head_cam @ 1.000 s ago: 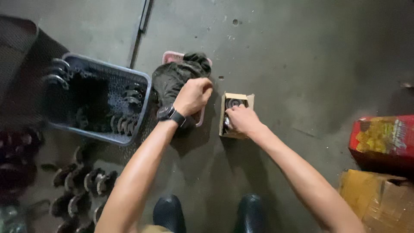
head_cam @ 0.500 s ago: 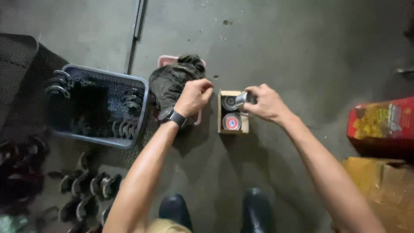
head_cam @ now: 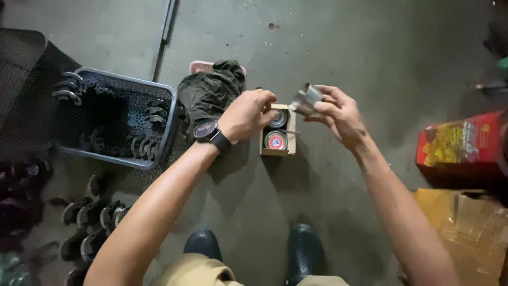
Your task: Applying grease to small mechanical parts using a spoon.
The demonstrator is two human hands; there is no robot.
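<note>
So the right hand [head_cam: 338,114] is up off the floor, pinching a small shiny metal piece [head_cam: 307,99] between thumb and fingertips, tilted a bit, looks like it's held that way so the end faces in toward the other hand. Can't tell exactly what the piece is, it's a bit blurred.

The left hand [head_cam: 248,114], the one with a black watch [head_cam: 207,131] on the wrist, is curled with the fingers pressed together, resting on the far-left edge of a small open cardboard box [head_cam: 277,151]. My guess is it's steadying the box so it doesn't slide on the concrete. Whether it's holding anything inside the fist, can't tell.

Inside the box I count two round parts: one with a red and white face [head_cam: 275,140] nearer the person, one darker one [head_cam: 279,118] behind it, partly covered by the left fingers. They sit upright side by side, snug in the box.

Just left of the box there's one dark green rag [head_cam: 209,92] bunched on top of a pinkish tray [head_cam: 199,66]. Further left, one grey plastic basket [head_cam: 166,124] with a bunch of curved dark metal parts, too many and too shadowy to count. More of the same curved parts [head_cam: 90,222] lie loose on the floor near left, at least five or six.

Near edge: two dark rubber shoes [head_cam: 307,254]. Right side: one red and yellow carton [head_cam: 460,143], and one plain brown cardboard box [head_cam: 465,228] nearer.
</note>
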